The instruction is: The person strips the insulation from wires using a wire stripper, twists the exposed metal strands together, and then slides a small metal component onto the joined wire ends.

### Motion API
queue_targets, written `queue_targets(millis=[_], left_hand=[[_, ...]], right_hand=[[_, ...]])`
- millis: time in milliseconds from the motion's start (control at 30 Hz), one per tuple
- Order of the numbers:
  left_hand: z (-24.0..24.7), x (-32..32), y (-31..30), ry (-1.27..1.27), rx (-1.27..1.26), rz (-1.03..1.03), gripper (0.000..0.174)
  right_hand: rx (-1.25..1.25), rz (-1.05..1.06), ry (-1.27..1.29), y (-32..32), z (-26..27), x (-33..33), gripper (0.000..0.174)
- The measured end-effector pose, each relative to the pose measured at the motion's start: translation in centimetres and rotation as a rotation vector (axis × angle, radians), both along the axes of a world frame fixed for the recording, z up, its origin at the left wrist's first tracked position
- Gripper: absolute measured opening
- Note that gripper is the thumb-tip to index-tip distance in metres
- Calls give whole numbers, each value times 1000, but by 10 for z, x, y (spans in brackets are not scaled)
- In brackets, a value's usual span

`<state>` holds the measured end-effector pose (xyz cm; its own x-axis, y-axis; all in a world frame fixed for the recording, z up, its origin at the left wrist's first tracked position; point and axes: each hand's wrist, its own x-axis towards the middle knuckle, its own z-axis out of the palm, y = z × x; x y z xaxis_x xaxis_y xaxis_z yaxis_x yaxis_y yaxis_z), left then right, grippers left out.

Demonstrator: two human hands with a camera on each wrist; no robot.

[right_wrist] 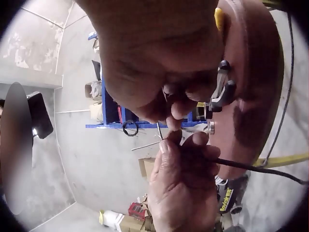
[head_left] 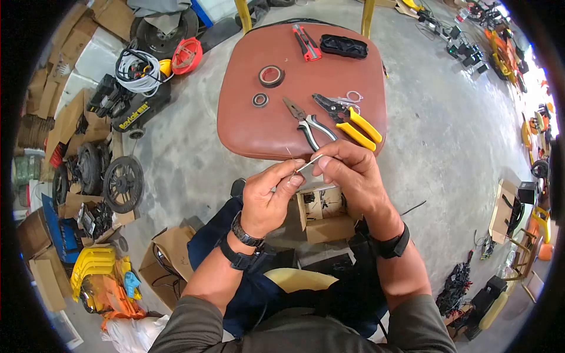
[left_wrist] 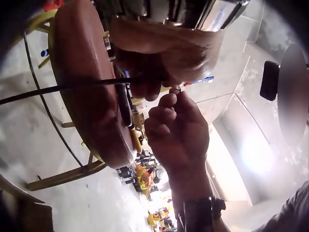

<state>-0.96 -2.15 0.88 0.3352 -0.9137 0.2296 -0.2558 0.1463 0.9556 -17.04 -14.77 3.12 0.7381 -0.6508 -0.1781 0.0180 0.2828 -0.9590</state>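
Note:
Above the near edge of a red-brown padded seat [head_left: 247, 129], my two hands meet fingertip to fingertip. A thin white wire [head_left: 309, 163] spans between them. My left hand [head_left: 266, 197] pinches it between thumb and index finger. The right hand [head_left: 358, 176] pinches its other end with thumb and forefinger. In the right wrist view a black cable [right_wrist: 256, 167] runs out of the left hand, and a pale wire end [right_wrist: 145, 146] sticks out near its thumb. Just beyond the fingers lie combination pliers [head_left: 302, 117] and yellow-handled wire strippers [head_left: 353, 126].
Two tape rolls [head_left: 271, 76], a red utility knife [head_left: 306, 44], a black case [head_left: 344, 46] and clear-handled scissors [head_left: 353, 97] lie on the seat. Below the hands stands an open cardboard box [head_left: 323, 226]. Wheels [head_left: 123, 184] and boxes crowd the left side.

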Motion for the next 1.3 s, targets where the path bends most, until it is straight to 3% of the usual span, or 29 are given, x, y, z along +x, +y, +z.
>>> queue_targets(millis=[167, 867, 1300], left_hand=[[-6, 2, 5, 25, -2, -44, 21], [1, 15, 1, -381, -86, -81, 16], [0, 15, 1, -342, -55, -96, 16]], right_hand=[[10, -19, -61, 6, -5, -1, 12], [-42, 13, 21, 2, -6, 1, 11], [-169, -8, 15, 5, -11, -1, 8]])
